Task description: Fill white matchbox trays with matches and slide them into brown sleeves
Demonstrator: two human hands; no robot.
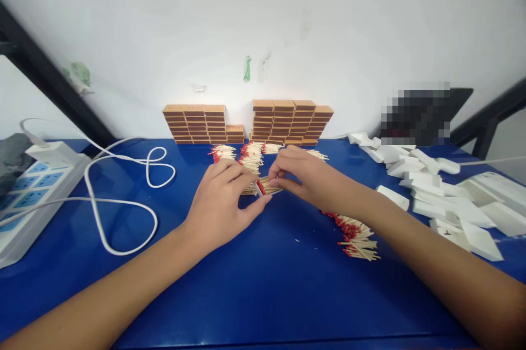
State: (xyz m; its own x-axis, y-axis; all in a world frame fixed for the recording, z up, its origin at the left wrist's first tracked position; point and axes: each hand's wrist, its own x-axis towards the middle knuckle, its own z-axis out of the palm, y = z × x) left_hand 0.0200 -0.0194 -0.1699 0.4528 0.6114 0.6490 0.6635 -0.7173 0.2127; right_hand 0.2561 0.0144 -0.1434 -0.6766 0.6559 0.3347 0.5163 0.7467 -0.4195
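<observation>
My left hand and my right hand meet over the middle of the blue table. Between them sits a small white matchbox tray filled with red-tipped matches. Both hands pinch it, left fingers curled at its left end, right fingertips on its right end. Loose matches lie in a heap just behind the hands. Another heap of matches lies under my right forearm.
Brown matchboxes stand stacked against the white wall in a left stack and a right stack. Several empty white trays are scattered at the right. A white power strip and looping cable lie at the left.
</observation>
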